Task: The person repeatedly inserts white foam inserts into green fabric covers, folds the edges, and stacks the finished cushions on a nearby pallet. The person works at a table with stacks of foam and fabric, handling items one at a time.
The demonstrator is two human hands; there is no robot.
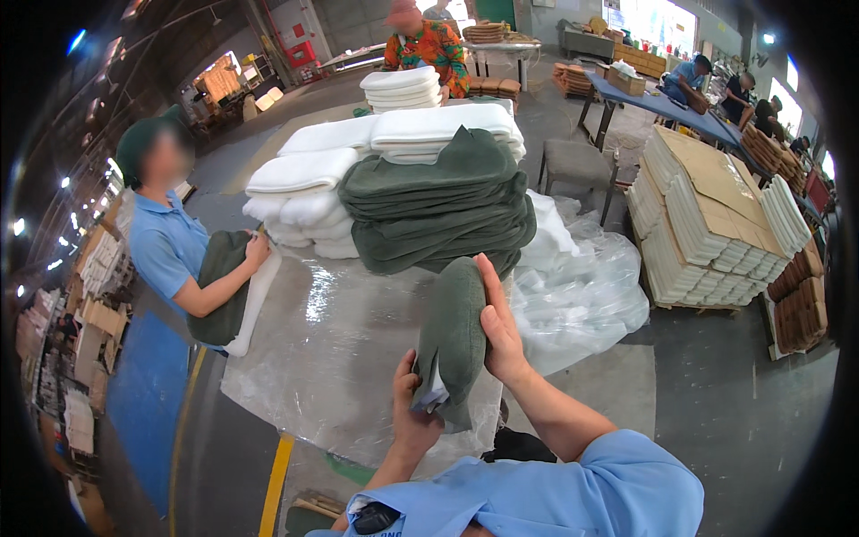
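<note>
A dark green fabric cushion [456, 322], plump and stood on edge, is held up before me over the table. My left hand [416, 419] has its fingers closed on the lower end, where the cover gapes and white material shows inside. Against the cushion's right side lies my right hand [503, 329], fingers stretched out and flat. Just beyond is a stack of dark green fabric covers [438, 201]. Behind and to the left of it, white foam pads [304, 170] are piled up. The table [331, 358] is covered with clear plastic.
At the left a co-worker [161, 233] holds a green cover and a white pad. Another person [425, 49] stands beyond the piles. Crumpled clear plastic [582, 286] bulges at the table's right. Farther right are a grey chair [577, 166] and a tall pallet stack [707, 215].
</note>
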